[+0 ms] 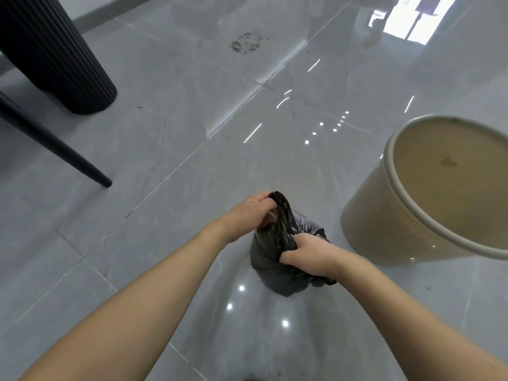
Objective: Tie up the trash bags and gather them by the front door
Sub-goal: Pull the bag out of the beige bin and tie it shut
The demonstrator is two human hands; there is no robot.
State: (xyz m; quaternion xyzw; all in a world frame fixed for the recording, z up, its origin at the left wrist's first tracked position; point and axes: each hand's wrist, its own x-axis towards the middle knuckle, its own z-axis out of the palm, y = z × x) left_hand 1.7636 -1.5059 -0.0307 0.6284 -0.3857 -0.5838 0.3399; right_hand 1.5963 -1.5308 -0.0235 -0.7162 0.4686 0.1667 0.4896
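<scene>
One black trash bag [270, 259]; left hand [251, 213], right hand [308, 253] grips pinching it; one bin [384, 229].

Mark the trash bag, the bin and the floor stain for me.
trash bag [270, 266]: head view, lower front of its body.
bin [384, 224]: head view, outer wall.
floor stain [247, 42]: head view, its middle.

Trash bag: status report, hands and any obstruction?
Left hand grips a twisted strand of the black trash bag; right hand grips the other gathered edge. Bag on floor, knot not yet closed. Unlined bin stands right, apart.
</scene>
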